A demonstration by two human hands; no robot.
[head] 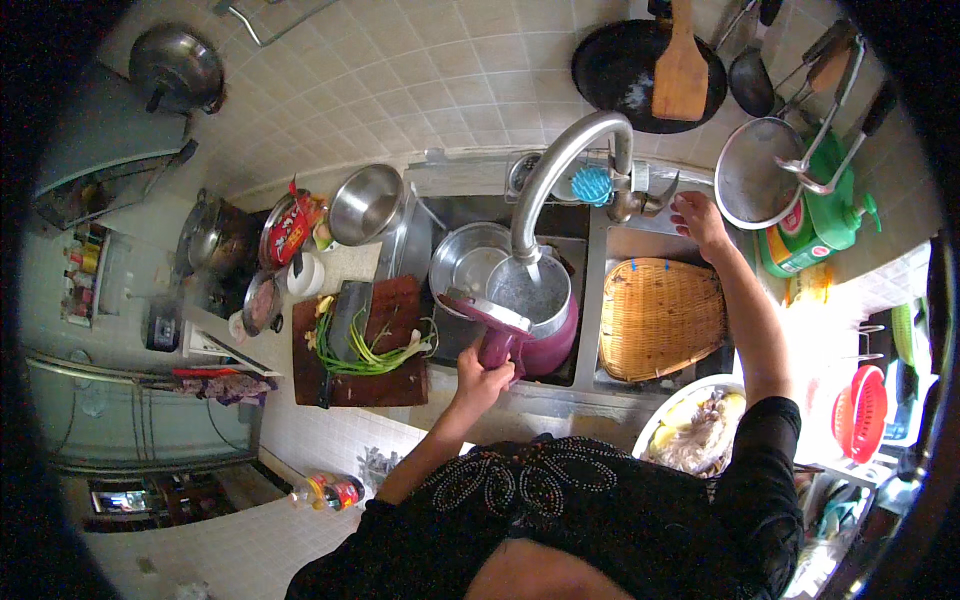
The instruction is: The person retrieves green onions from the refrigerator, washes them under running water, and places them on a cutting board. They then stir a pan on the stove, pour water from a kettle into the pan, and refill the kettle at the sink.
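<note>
My left hand (484, 379) grips the handle of a purple electric kettle (553, 346) in the left basin of the sink. Its lid (487, 309) is swung up, and water runs into its metal inside from a curved steel faucet (536, 184). Beside the faucet lever (664, 196), my right hand (701, 225) is raised with loosely bent fingers and nothing in it. A small gap seems to part the fingers from the lever. Behind the kettle sits a steel basin (457, 251), partly covered by it.
A woven bamboo basket (660, 319) lies in the right basin. Left of the sink, a wooden cutting board (397, 300) holds a cleaver (349, 319) and scallions (375, 364). A bowl of food (694, 435) stands by my right arm, near a green detergent bottle (814, 225).
</note>
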